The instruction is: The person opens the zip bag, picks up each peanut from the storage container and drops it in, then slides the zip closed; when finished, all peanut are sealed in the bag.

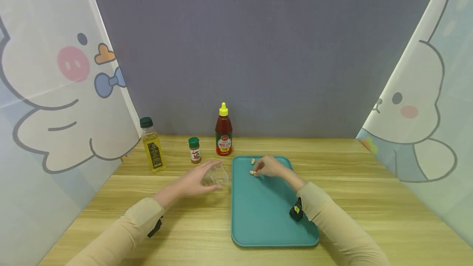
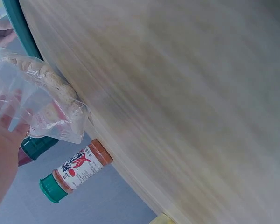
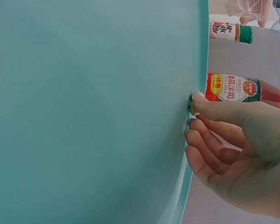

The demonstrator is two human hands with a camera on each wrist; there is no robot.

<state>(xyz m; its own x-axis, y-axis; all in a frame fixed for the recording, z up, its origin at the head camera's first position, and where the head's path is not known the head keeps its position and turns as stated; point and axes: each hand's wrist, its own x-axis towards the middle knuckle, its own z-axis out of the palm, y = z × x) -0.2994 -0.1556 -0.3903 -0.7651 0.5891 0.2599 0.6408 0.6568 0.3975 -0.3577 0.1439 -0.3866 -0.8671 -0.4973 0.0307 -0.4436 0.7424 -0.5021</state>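
My left hand (image 1: 193, 180) grips a clear plastic bag (image 1: 221, 173) just left of the teal tray (image 1: 269, 216). In the left wrist view, several peanuts in their shells (image 2: 49, 79) lie inside that bag. Over the tray's far part, my right hand (image 1: 269, 166) has its thumb and index finger at a peanut (image 1: 252, 172), pinching it close to the surface. The right wrist view shows the pinched peanut (image 3: 194, 105), partly covered by the thumb. Another peanut (image 1: 253, 161) lies on the tray near its far edge.
Behind the left hand stand an oil bottle (image 1: 153, 151), a green-capped spice jar (image 1: 194, 151) and a red sauce bottle (image 1: 223, 134) with a yellow cap. A grey panel (image 1: 236, 52) rises behind the wooden table (image 1: 354, 184); printed sheets flank both sides.
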